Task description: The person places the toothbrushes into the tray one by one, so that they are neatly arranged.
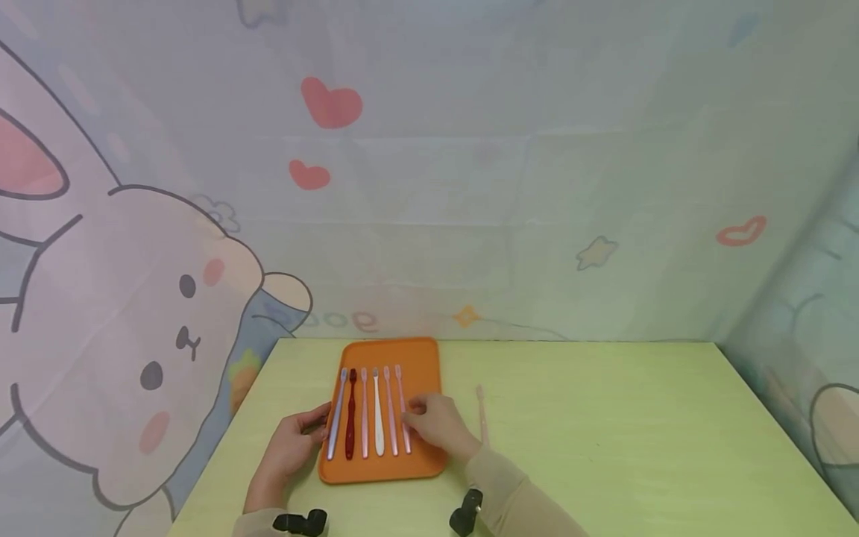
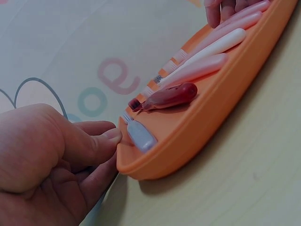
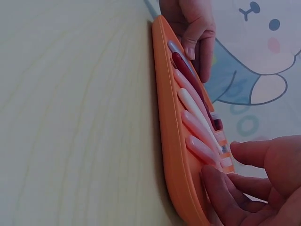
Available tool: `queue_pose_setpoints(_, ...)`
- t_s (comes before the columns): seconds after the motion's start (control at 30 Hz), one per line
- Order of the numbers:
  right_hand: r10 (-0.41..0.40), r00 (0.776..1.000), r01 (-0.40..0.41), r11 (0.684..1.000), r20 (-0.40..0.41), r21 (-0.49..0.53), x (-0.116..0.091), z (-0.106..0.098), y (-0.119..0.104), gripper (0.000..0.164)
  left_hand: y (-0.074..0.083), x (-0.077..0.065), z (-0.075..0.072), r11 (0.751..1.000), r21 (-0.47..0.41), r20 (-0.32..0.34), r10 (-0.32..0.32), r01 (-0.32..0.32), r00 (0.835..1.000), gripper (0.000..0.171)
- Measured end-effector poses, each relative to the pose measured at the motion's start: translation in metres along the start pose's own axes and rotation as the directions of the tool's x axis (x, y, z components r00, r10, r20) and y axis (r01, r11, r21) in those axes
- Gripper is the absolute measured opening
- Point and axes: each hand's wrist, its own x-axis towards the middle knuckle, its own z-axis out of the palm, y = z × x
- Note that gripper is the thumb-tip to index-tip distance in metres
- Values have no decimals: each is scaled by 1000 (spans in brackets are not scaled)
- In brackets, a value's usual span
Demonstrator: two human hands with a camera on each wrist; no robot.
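An orange tray (image 1: 429, 365) lies on the table with several toothbrushes side by side. From left to right come a lavender toothbrush (image 1: 338, 414), a dark red toothbrush (image 1: 350, 418), a pink one, a white toothbrush (image 1: 379, 418) and two more pink ones. My left hand (image 1: 295, 447) grips the tray's left edge, thumb (image 2: 111, 135) on the rim. At the other end, my right hand (image 1: 439, 425) reaches over the tray, a fingertip beside the handle of the rightmost pink toothbrush (image 3: 201, 149), its other fingers spread apart from the handle.
Another pink toothbrush (image 1: 482, 418) lies on the light yellow-green table (image 1: 617, 425), right of the tray and partly behind my right sleeve (image 1: 510, 488). A printed cloth backdrop (image 1: 436, 186) rises at the table's back edge.
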Motion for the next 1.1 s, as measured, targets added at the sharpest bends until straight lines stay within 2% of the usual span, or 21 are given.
queue_pose_setpoints(0.23, -20, 999, 21, 999, -35, 41, -2, -7, 5, 36, 2, 0, 0, 1000, 13, -1, 2, -2, 1000, 47)
queue_pose_setpoints(0.47, -61, 995, 69, 993, -74, 101, -8, -24, 18, 34, 3, 1, 0, 1000, 14, 3, -5, 5, 1000, 48)
queue_pose_setpoints(0.67, -13, 998, 27, 968, -58, 249, -16, -40, 27, 38, 2, 1, 0, 1000, 7, 6, -15, 15, 1000, 48)
queue_pose_setpoints(0.77, -1, 997, 22, 958, -74, 286, -21, -49, 30, 38, 2, 1, 0, 1000, 6, 4, -18, 18, 1000, 48)
queue_pose_setpoints(1.1, 29, 992, 1, 970, -120, 245, -38, -78, 47, 36, 2, 0, 2, 1000, 15, 3, -9, 9, 1000, 48)
